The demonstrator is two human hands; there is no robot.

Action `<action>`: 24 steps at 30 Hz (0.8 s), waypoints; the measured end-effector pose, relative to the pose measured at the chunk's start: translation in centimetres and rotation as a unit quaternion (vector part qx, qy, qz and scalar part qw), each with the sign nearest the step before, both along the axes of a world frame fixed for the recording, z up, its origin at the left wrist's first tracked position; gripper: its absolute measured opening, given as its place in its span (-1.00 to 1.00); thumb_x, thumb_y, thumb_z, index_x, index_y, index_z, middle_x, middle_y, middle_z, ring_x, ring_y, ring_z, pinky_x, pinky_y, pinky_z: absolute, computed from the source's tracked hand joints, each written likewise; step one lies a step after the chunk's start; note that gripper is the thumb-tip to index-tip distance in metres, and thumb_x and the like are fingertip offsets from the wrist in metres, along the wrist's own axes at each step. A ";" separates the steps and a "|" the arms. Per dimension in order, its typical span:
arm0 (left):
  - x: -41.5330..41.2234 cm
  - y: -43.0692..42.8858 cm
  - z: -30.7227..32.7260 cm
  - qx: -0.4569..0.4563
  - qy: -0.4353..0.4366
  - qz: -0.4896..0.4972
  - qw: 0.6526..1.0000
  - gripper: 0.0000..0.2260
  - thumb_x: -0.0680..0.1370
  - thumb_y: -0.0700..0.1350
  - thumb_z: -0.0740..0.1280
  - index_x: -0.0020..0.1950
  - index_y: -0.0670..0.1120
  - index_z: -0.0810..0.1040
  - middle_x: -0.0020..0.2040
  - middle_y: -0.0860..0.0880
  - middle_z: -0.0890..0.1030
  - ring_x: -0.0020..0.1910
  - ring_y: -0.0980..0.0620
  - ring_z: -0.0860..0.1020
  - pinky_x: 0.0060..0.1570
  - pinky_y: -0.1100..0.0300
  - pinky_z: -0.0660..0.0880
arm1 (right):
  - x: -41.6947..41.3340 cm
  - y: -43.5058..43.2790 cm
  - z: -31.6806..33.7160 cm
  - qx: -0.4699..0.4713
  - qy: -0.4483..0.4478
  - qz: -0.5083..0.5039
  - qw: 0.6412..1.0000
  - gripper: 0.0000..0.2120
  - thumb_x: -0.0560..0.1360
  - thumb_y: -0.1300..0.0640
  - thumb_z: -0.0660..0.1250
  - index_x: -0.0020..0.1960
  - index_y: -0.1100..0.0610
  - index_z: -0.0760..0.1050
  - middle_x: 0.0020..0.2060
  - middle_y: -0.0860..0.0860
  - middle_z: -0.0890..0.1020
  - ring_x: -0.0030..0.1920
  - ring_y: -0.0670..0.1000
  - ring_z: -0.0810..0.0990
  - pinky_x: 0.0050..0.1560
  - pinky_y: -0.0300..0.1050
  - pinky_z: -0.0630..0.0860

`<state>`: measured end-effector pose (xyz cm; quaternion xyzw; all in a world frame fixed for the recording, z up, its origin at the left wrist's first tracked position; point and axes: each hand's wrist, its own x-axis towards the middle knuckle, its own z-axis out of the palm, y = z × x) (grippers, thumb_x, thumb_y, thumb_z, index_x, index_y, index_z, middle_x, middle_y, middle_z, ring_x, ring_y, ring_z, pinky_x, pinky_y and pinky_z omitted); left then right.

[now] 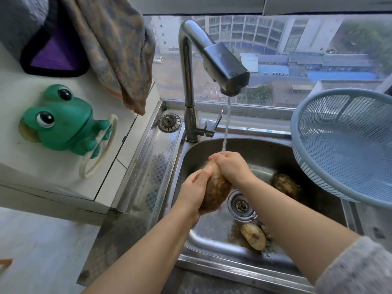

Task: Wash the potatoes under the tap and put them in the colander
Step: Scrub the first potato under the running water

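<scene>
Three potatoes show in the head view: one in hand, two loose in the sink (212,236). Held potato (216,187) sits between both hands, just under the stream (226,128) from the tap (224,68). Left hand (195,189) cups its near, lower end, fingers curled under & thumb pressed across the side. Right hand (231,166) has fingers wrapped over the far, upper end, w/ water landing on the knuckles. Long axis runs from the left palm up & away to the right fingers, a bit tilted. Far potato (285,184) lies right of the right wrist, beyond the drain (240,205), still muddy. Near potato (253,236) lies below the right forearm, partly hidden. Colander (347,145) is right of & above the fingers, at the sink's right edge, mouth tipped toward the hands, and no potato shows in it. So prob. early, approx. first of three. Right hand is nearer the colander, so the carry likely goes rightward & up over its rim.
</scene>
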<state>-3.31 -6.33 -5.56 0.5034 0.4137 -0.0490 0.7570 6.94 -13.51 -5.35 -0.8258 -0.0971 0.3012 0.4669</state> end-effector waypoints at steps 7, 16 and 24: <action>-0.6 0.7 0.8 -0.179 0.055 0.055 0.981 -0.61 0.50 0.17 0.33 0.11 -0.12 0.58 -0.06 -0.22 0.66 -0.12 -0.15 0.62 -0.26 0.03 0.61 | -0.3 -1.1 -1.3 0.114 0.042 0.027 0.992 -0.68 0.68 0.07 0.02 0.09 0.03 0.55 0.04 0.01 0.58 0.13 0.02 0.54 0.20 0.01 0.52; -0.1 0.5 0.3 -0.212 0.083 0.038 0.973 -0.55 0.48 0.22 0.35 0.11 -0.14 0.59 -0.08 -0.21 0.65 -0.13 -0.15 0.62 -0.23 0.02 0.62 | 0.1 -1.9 -0.6 0.066 0.013 0.075 0.995 -0.79 0.53 -0.06 0.33 -0.05 0.06 0.64 -0.10 0.01 0.67 -0.03 -0.01 0.65 0.06 -0.05 0.60; -0.1 1.1 -0.2 -0.209 0.097 0.030 0.973 -0.52 0.48 0.20 0.37 0.19 -0.15 0.57 0.03 -0.25 0.64 -0.06 -0.19 0.62 -0.20 0.00 0.61 | -0.6 -2.8 -1.6 0.107 0.003 0.045 0.993 -0.69 0.67 0.04 0.07 0.17 0.07 0.57 0.04 -0.06 0.59 0.17 0.00 0.54 0.26 0.08 0.49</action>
